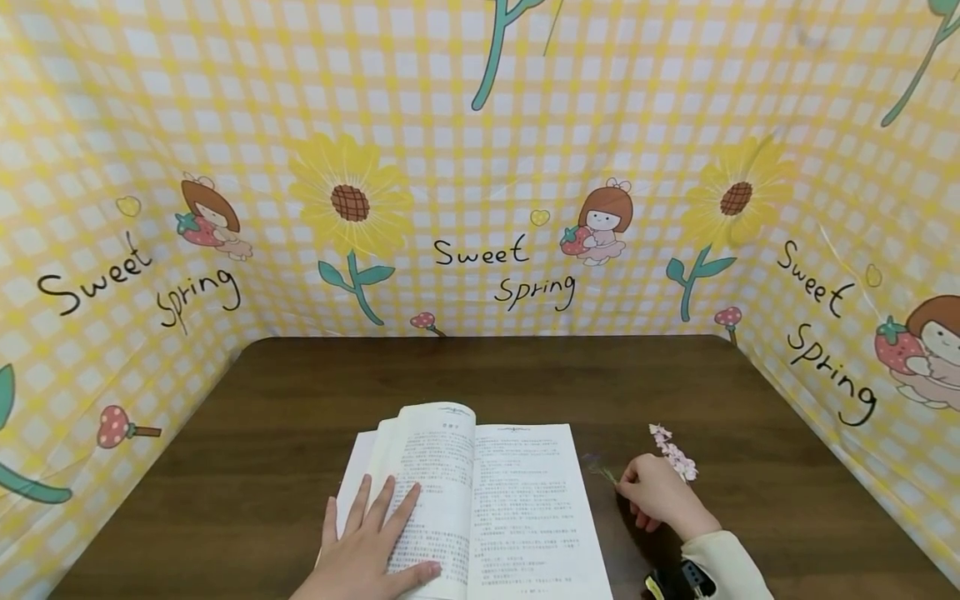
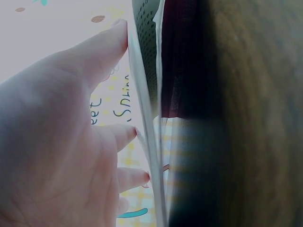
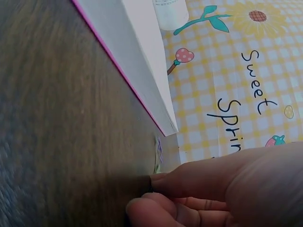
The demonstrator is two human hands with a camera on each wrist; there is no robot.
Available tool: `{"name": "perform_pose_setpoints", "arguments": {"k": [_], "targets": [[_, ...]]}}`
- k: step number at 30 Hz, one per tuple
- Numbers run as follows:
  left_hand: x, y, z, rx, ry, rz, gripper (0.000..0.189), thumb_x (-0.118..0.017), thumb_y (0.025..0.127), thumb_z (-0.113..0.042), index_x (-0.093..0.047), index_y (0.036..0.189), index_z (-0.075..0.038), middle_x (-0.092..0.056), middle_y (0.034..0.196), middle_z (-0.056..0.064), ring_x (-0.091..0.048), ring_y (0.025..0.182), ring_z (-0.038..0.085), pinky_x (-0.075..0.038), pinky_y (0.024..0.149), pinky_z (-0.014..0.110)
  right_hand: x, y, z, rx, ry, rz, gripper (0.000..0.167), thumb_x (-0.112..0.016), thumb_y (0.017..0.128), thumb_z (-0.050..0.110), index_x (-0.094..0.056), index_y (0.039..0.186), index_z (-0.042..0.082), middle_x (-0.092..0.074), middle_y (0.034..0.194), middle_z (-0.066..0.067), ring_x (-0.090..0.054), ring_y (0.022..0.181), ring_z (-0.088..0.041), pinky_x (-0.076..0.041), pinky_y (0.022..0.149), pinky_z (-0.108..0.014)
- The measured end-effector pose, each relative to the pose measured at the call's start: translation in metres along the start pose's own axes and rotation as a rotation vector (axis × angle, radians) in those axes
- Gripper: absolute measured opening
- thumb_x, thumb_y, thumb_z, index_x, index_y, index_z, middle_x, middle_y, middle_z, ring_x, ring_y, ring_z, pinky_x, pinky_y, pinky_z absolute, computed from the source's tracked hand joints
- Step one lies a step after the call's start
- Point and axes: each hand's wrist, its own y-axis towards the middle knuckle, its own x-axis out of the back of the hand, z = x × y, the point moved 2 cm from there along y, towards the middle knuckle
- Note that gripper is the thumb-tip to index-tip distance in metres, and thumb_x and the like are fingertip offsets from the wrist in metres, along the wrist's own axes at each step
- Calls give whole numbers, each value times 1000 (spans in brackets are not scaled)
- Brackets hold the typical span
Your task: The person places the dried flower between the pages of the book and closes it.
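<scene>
An open book with printed pages lies on the table. My left hand rests with spread fingers on its left page; the left wrist view shows the fingertips against the page edge. Right of the book, my right hand pinches a thin sprig between thumb and finger, low over the table. The sprig has a green stem and a faint purplish end pointing toward the book; it also shows in the right wrist view as a small purple-green sprig. A pink flower sprig lies just beyond the right hand, partly hidden by it.
The dark brown wooden table is enclosed at the back and sides by a yellow checked cloth with printed sunflowers and lettering. A black device sits at the right wrist.
</scene>
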Motion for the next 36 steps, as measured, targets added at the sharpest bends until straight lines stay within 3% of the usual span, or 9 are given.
{"name": "perform_pose_setpoints", "arguments": {"k": [14, 22, 28, 36], "targets": [[0, 2, -2, -16, -30, 18, 97, -59, 81, -74, -37, 154, -14, -26, 158, 25, -6, 146, 52, 9, 105, 75, 5, 5, -16, 160, 51, 85, 16, -55, 89, 3, -59, 74, 6, -51, 54, -1, -48, 39, -11, -47, 37, -30], [1, 2, -2, -10, -25, 24, 97, -60, 82, -73, -37, 154, -13, -25, 158, 26, -6, 146, 53, 9, 104, 75, 13, 5, -15, 184, 160, 87, 14, -58, 90, 5, -61, 77, 3, -48, 61, 1, -36, 41, -8, -39, 40, -25], [1, 3, -2, -19, -31, 27, 96, -61, 83, -71, -35, 155, -12, -25, 158, 26, -6, 145, 53, 9, 104, 76, 14, 6, -18, 213, 259, 143, 15, -58, 90, 3, -60, 77, -2, -53, 66, -2, -46, 48, -13, -48, 45, -28], [1, 2, 0, -12, -36, 37, 96, -61, 83, -71, -35, 155, -12, -24, 159, 27, -5, 145, 54, 8, 104, 77, 9, 13, -25, 122, 519, 245, 13, -53, 93, 1, -58, 89, -10, -66, 75, -10, -64, 63, -17, -57, 54, -31]]}}
